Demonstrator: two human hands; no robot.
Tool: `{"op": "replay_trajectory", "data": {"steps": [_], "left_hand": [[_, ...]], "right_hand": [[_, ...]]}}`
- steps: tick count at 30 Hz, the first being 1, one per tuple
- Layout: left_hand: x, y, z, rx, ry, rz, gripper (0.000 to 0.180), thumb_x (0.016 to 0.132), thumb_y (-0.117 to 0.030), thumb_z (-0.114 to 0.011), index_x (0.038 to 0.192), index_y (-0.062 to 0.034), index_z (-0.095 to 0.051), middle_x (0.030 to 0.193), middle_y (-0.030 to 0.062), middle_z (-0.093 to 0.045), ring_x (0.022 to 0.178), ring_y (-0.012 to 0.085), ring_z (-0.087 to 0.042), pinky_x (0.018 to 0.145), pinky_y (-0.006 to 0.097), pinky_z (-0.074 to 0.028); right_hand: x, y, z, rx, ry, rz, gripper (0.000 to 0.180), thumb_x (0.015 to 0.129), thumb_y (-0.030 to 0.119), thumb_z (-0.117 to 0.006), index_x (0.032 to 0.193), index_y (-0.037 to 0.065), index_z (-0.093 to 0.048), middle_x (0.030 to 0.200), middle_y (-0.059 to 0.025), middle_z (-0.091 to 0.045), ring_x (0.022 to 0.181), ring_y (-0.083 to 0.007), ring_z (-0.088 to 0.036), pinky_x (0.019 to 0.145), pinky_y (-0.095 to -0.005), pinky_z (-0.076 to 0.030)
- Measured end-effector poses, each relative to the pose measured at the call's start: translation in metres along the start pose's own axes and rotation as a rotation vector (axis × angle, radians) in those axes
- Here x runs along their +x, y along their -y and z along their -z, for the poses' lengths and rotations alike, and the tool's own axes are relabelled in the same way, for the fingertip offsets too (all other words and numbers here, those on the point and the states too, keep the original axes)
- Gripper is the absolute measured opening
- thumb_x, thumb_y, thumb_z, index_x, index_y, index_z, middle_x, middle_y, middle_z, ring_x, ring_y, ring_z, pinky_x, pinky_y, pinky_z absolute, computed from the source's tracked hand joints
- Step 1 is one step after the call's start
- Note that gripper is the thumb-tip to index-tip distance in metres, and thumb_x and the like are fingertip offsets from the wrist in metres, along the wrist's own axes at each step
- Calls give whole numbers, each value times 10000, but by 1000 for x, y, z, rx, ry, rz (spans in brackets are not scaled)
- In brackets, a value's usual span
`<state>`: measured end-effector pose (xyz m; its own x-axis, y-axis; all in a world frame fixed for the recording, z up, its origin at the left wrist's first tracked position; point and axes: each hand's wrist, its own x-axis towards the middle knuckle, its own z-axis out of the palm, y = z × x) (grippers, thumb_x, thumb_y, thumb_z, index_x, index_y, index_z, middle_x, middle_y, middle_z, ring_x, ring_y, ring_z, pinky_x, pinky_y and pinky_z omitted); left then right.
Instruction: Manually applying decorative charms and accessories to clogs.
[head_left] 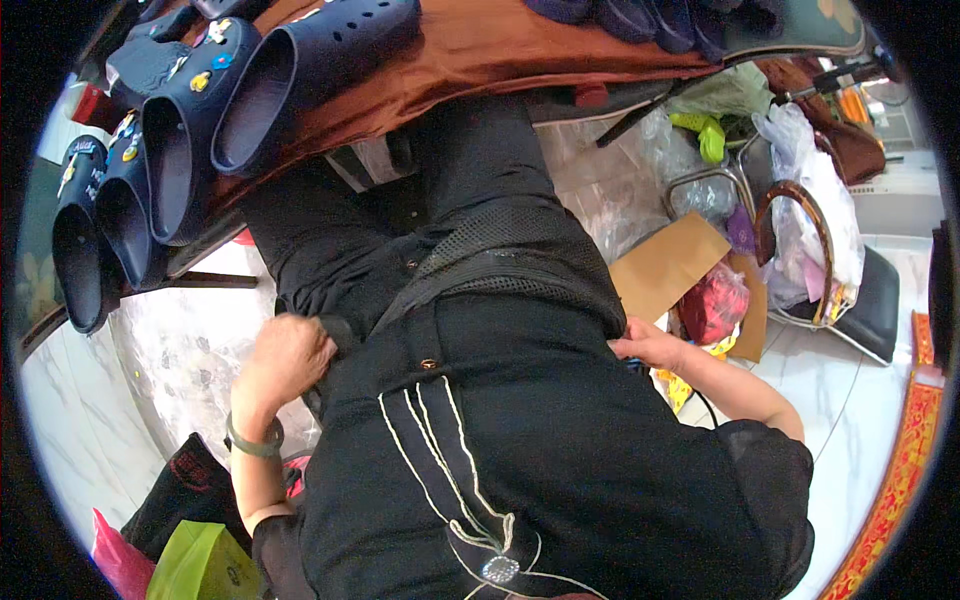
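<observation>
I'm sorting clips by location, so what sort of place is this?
Possibly a small home workshop or shop, though I can't be sure: several navy clogs, some with charms, sit on a reddish-brown cloth, with a cardboard box and plastic bags nearby.

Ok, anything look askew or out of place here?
Navy clogs on the left of the table appear to overhang its edge, looking precarious. Below, crumpled clear plastic lies loosely on the floor, looking untidy. No spill or damage is evident.
</observation>
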<state>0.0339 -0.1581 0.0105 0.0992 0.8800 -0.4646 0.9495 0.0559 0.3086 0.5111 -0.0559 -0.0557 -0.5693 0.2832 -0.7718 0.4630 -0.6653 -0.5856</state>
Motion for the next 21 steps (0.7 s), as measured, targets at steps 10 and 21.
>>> {"op": "replay_trajectory", "data": {"steps": [10,21], "left_hand": [[19,-2,67,-28,-154,-184,196,735,-178,-556,612,-32,-597,586,190,-559,601,387,-575,555,449,-459],[93,-63,34,-521,-6,-573,872,781,-537,-632,1355,36,-311,1181,272,-533,1103,370,-528,942,393,-417]], "right_hand": [[3,12,5,-57,-16,31,382,844,252,-650,1133,57,-495,879,8,-532,768,-81,-540,687,-221,-492],[28,48,-8,-369,-205,373,736,722,102,-649,1368,22,-305,1303,-87,-427,1221,-179,-378,1050,-314,-271]]}}
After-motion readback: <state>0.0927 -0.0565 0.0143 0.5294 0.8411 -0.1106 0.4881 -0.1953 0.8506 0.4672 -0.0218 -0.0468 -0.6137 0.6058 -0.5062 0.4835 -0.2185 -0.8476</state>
